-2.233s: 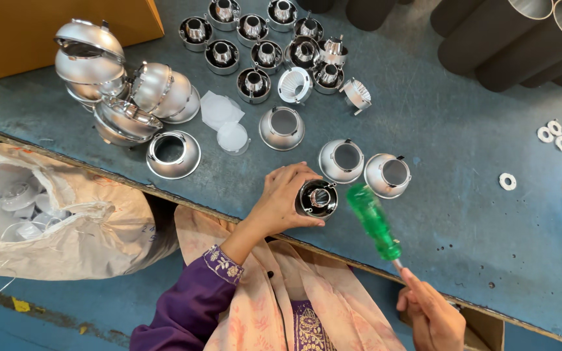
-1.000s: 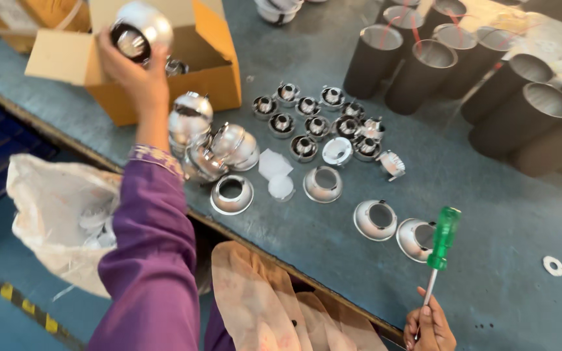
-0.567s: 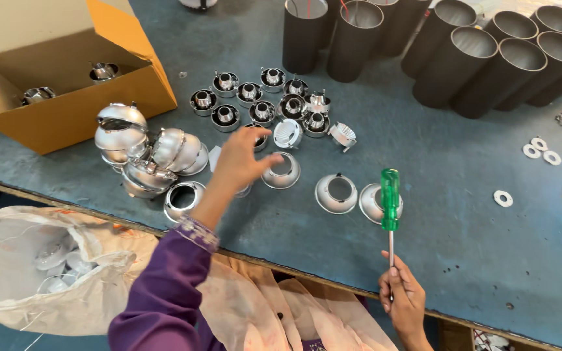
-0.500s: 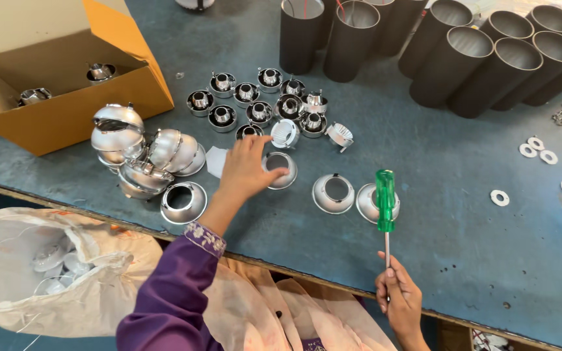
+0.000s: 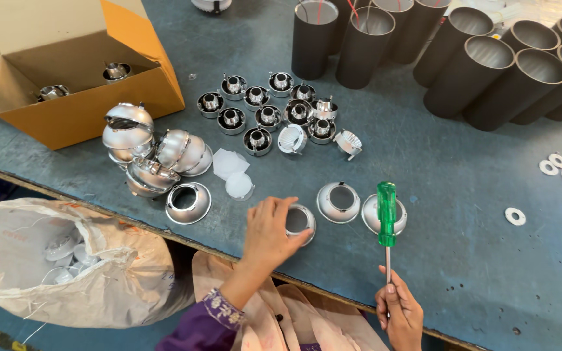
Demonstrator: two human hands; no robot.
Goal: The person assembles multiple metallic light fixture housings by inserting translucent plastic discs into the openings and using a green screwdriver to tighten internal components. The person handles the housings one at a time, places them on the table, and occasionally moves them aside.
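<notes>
Left hand (image 5: 269, 231) has pulled a reflector cup (image 5: 299, 221) to the table edge (image 5: 333, 289).

Left hand (image 5: 269, 233) cupped; right hand (image 5: 401, 313) fisted.

your screwdriver (image 5: 386, 213) has a clear green handle. the reflectors (image 5: 188, 203) are shiny silver, the tubes (image 5: 312, 40) dark grey outside and pale inside, the box (image 5: 66, 65) brown, the washers (image 5: 515, 216) white, the table (image 5: 463, 195) worn blue, your cuff (image 5: 222, 308) purple with pale embroidery.
</notes>
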